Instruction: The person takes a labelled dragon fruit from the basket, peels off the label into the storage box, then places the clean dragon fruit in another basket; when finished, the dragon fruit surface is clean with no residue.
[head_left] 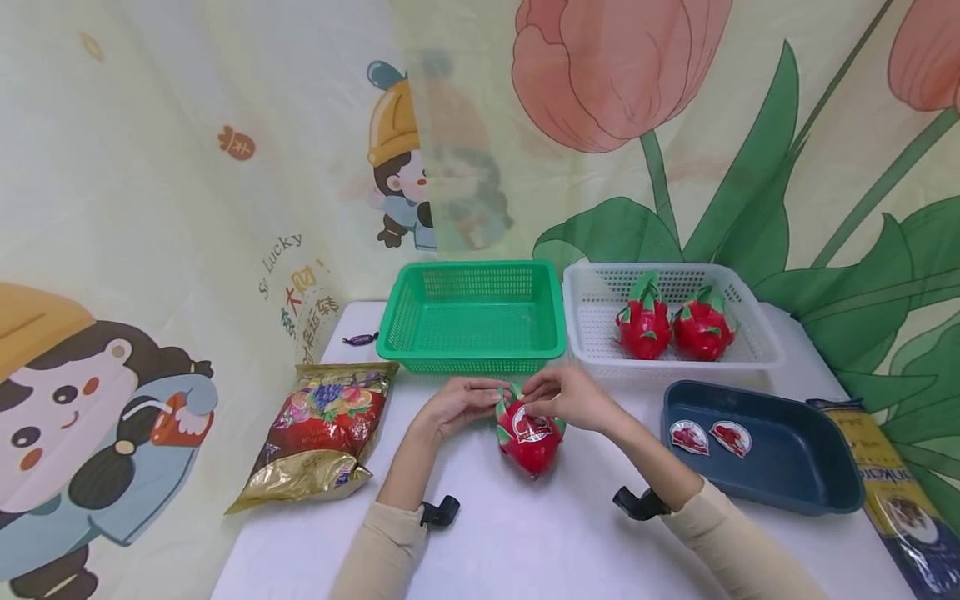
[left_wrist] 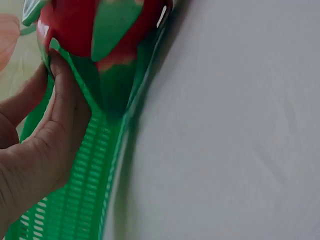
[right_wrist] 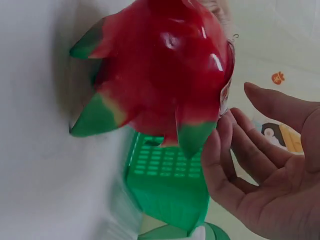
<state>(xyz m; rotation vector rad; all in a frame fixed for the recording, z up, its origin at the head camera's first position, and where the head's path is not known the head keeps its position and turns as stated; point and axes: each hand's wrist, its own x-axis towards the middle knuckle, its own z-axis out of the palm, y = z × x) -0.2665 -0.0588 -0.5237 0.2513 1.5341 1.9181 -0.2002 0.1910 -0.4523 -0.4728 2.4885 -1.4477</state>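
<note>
A red dragon fruit [head_left: 532, 458] with green-tipped scales lies on the white table between the hands, its leafy top toward the green basket. On its upper side is a round white-and-red sticker [head_left: 531, 423]. My left hand [head_left: 465, 403] pinches the fruit at a green leaf, as the left wrist view shows with thumb and forefinger together there. From the other side my right hand [head_left: 576, 400] touches the sticker's edge with its fingertips. The right wrist view has that hand's thumb [right_wrist: 270, 100] held away from the fruit.
Behind the hands stand a green basket [head_left: 471, 365] and a white basket [head_left: 600, 354] holding two dragon fruits [head_left: 645, 329]. A dark blue tray [head_left: 780, 467] with two stickers [head_left: 688, 437] sits right. A candy bag [head_left: 322, 429], a wrapped candy [head_left: 361, 339] and a yellow-blue packet [head_left: 892, 492] flank these.
</note>
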